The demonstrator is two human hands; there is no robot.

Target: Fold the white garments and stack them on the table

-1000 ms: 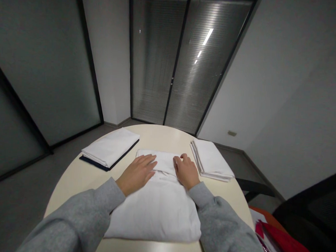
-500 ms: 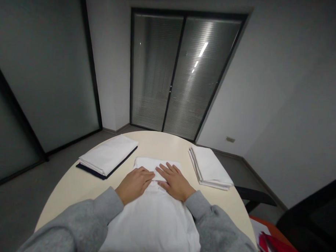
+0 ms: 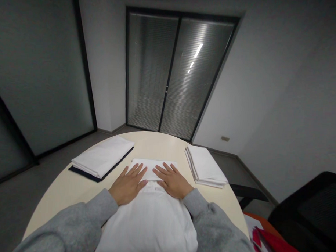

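Observation:
A white cloth garment (image 3: 150, 224) lies on the round table in front of me, its far end folded over into a flat band. My left hand (image 3: 129, 184) rests flat on the left side of that band with the fingers spread. On the band's right side my right hand (image 3: 172, 180) lies palm down, its fingers also apart. Neither hand grips the fabric. The garment's near part spreads toward the table's front edge, between my two sleeves.
A folded white stack (image 3: 105, 155) sits on a dark piece at the left of the cream table (image 3: 156, 140). Another folded white stack (image 3: 206, 167) lies at the right. Beyond the table's right edge stand a black chair (image 3: 314, 208) and red fabric (image 3: 276, 243).
My left hand has shifted left and spread its fingers flat on the folded band. The right hand stays nearly in place. The whole view has turned slightly.

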